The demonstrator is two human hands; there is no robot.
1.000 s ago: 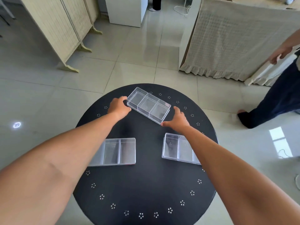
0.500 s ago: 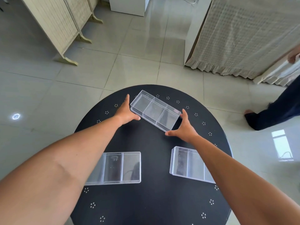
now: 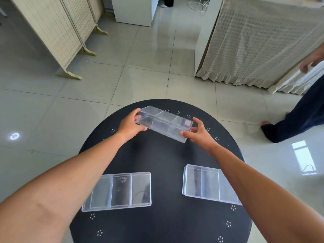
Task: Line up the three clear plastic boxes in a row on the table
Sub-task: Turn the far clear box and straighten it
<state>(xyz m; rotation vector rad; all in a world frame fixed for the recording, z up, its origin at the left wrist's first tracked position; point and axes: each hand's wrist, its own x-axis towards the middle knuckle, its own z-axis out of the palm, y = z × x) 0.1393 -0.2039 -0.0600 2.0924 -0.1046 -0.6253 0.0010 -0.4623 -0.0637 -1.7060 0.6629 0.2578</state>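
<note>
Your left hand [image 3: 130, 126] and right hand [image 3: 198, 133] clasp the far box [image 3: 164, 124] by its ends (apparently tilted off the bench [image 3: 163, 158]); two boxes [image 3: 121, 191] [image 3: 206, 183] near your forearms await alignment — no row yet.

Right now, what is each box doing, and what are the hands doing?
Far box: held at both ends, tilted, seemingly lifted.
Near left box: flat on the table, untouched.
Near right box: flat on the table, untouched.
Left hand: gripping far box.
Right hand: gripping far box.
</note>
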